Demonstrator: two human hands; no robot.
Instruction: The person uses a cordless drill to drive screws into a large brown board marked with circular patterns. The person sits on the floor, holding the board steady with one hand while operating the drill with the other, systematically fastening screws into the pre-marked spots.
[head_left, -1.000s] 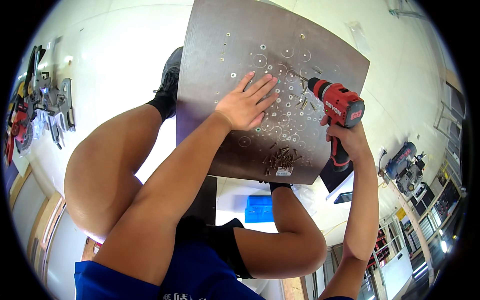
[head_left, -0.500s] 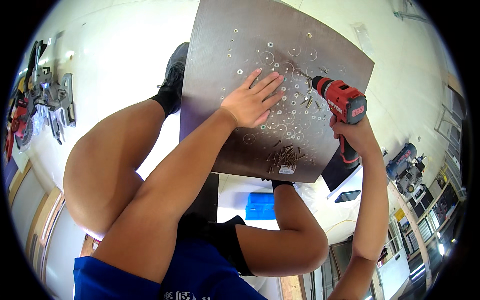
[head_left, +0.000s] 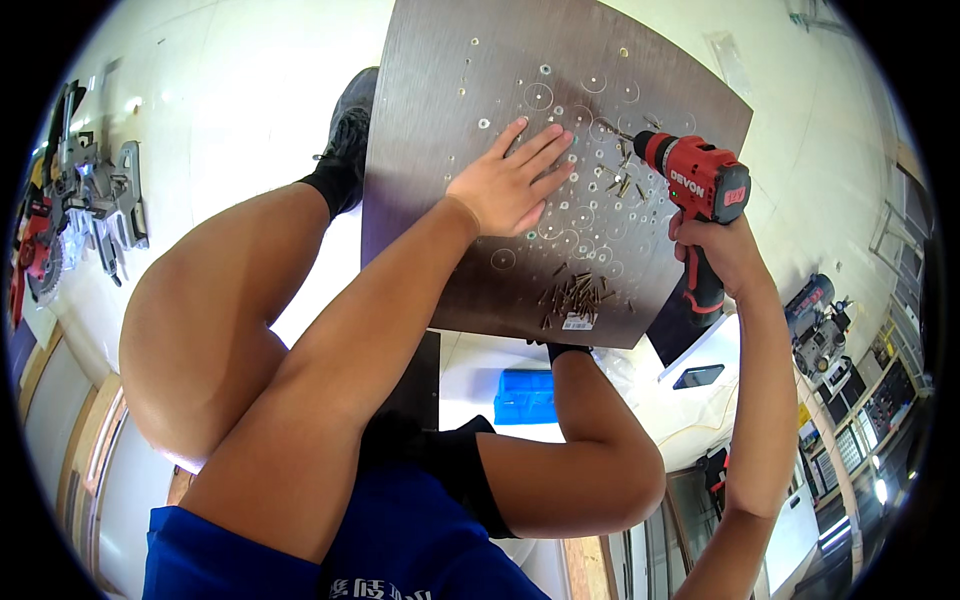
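A dark brown wooden board (head_left: 430, 120) lies in front of me, dotted with small holes and scratched with several circles. My left hand (head_left: 510, 185) rests flat on it, fingers spread, holding nothing. In my right hand (head_left: 722, 250) is a red and black cordless drill (head_left: 695, 178), gripped by its handle. The drill's bit (head_left: 612, 128) points left toward the board's upper middle; whether its tip touches the surface I cannot tell. Several loose screws (head_left: 622, 185) lie between the drill and my left hand. A larger pile of screws (head_left: 578, 292) sits at the board's near edge beside a small white label (head_left: 578, 322).
On the pale floor below the board is a blue case (head_left: 526, 396). A phone (head_left: 698, 376) lies on a white surface to its right. Power tools stand at far left (head_left: 90, 190) and right (head_left: 820, 325). My shoe (head_left: 348, 140) is against the board's left side.
My right hand and the drill have shifted slightly right. The board and the case sit a little higher in the picture. My left hand stays flat on the board.
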